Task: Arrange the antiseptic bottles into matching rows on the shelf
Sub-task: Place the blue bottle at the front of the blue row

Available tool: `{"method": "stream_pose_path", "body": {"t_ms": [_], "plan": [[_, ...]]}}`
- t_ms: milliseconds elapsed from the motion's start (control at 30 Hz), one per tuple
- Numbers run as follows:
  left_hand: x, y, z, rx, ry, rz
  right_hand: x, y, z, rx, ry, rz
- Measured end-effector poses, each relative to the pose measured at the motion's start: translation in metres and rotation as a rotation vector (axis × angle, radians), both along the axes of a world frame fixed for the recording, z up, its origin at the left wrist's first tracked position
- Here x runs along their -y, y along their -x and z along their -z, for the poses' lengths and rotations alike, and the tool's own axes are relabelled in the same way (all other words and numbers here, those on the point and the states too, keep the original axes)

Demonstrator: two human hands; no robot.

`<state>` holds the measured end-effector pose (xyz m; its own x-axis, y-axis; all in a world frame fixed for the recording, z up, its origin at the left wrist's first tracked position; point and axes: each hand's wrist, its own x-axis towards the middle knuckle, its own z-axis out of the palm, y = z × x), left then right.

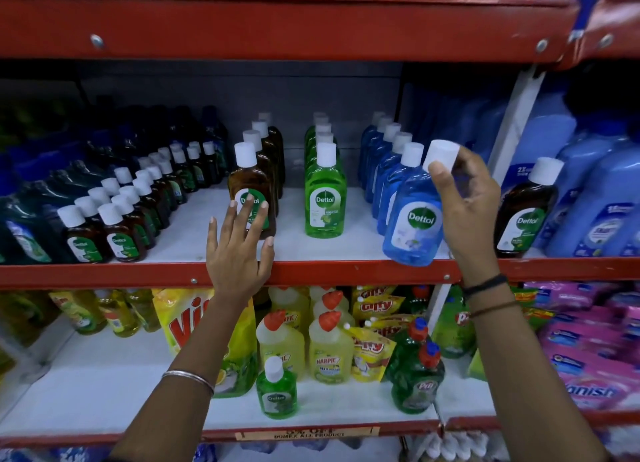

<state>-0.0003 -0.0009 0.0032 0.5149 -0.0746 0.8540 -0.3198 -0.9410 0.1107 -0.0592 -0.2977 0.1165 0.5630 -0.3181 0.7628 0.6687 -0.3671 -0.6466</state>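
Observation:
On the middle shelf [346, 273] stand three front-to-back rows of Dettol bottles with white caps: brown [250, 181], green [325, 195] and blue [388, 171]. My right hand [465, 205] is shut on a blue bottle [414, 219], tilted at the front of the blue row over the shelf edge. My left hand [239, 250] is open, fingers spread, fingertips resting on the label of the front brown bottle. A lone brown bottle [526, 209] stands to the right of my right hand. A lone green bottle [277, 389] stands on the shelf below.
Many small brown bottles [117, 219] fill the middle shelf's left side. Large blue bottles [595, 198] crowd the right. Below are yellow Harpic bottles [329, 347], green dish-soap bottles [415, 375], a yellow pouch [194, 323] and pink packs [588, 357]. A white upright [516, 115] divides the shelf bays.

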Motion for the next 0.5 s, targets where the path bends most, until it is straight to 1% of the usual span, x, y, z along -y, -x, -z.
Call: {"method": "stream_pose_path", "body": {"t_ms": [167, 333, 500], "plan": [[0.0, -0.001, 0.001, -0.016, 0.0, -0.012, 0.01, -0.03, 0.006, -0.066, 0.054, 0.096], [-0.001, -0.002, 0.002, -0.006, 0.002, -0.022, 0.013, -0.044, 0.021, -0.125, 0.09, 0.096], [0.0, -0.002, 0.003, 0.003, 0.002, -0.024, 0.014, -0.048, 0.022, -0.155, 0.084, 0.116]]}}
